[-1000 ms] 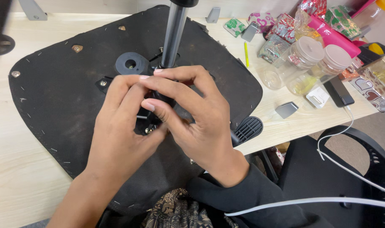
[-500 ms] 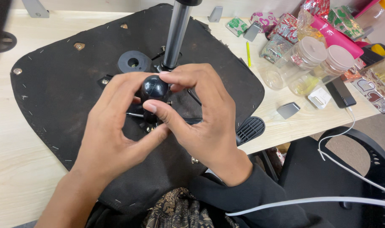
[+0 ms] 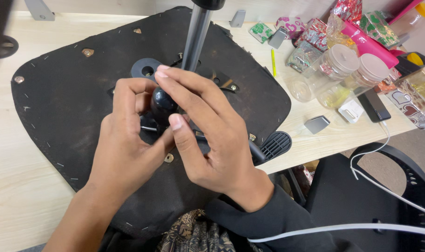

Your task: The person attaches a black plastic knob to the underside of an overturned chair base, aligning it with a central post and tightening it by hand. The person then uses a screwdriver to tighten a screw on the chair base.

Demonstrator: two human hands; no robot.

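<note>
- My left hand [image 3: 124, 154] curls under the black round knob [image 3: 163, 105], fingers bent against its left side.
- My right hand [image 3: 212, 135] pinches the knob, thumb below, fingertips on top, closed round it.
- Knob sits over the upturned black seat base [image 3: 68, 98], probably on a lever; joint hidden.
- Grey metal column [image 3: 196, 39] rises just behind.
- Plastic jars [image 3: 336, 67] on the table, far right.

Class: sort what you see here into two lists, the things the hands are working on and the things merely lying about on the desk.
In hand:
left hand
right hand
round glossy black knob
upturned black fabric-covered chair seat
grey metal column

Lying about:
clear plastic jars
foil-wrapped packets
pink tube
dark phone
white cable
</note>
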